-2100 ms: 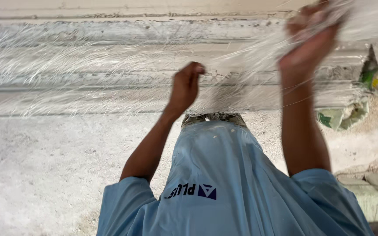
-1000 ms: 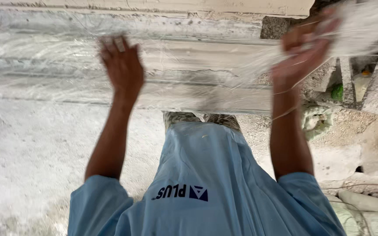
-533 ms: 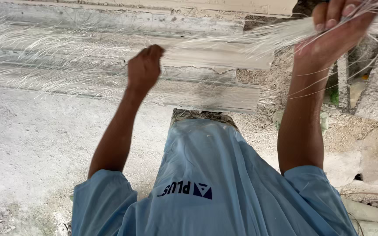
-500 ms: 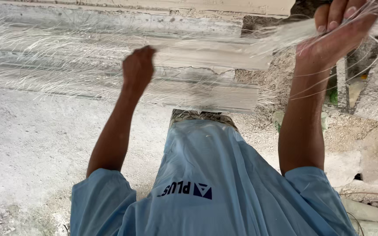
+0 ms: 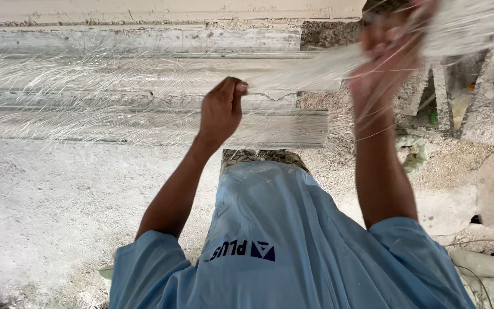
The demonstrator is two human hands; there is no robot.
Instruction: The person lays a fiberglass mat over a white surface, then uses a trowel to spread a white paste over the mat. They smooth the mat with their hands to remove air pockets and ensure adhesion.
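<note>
Reaching forward, both arms raised over white moulded slab [image 5: 144, 123]. Left hand [image 5: 221, 109] curled shut, thumb against fingers, pinching thin strands of white fibre [image 5: 58, 86] spread flat across slab. Left forearm angled up and rightward from light blue shirt [image 5: 281, 252]. Right hand [image 5: 390, 54] higher, near top edge, blurred; fingers closed around gathered fibre bundle [image 5: 464, 26] trailing off to upper right. Right forearm nearly vertical. Fibre stretches between hands, taut over slab. Rough grey floor [image 5: 47, 212] below; concrete blocks [image 5: 487, 91] at right.
</note>
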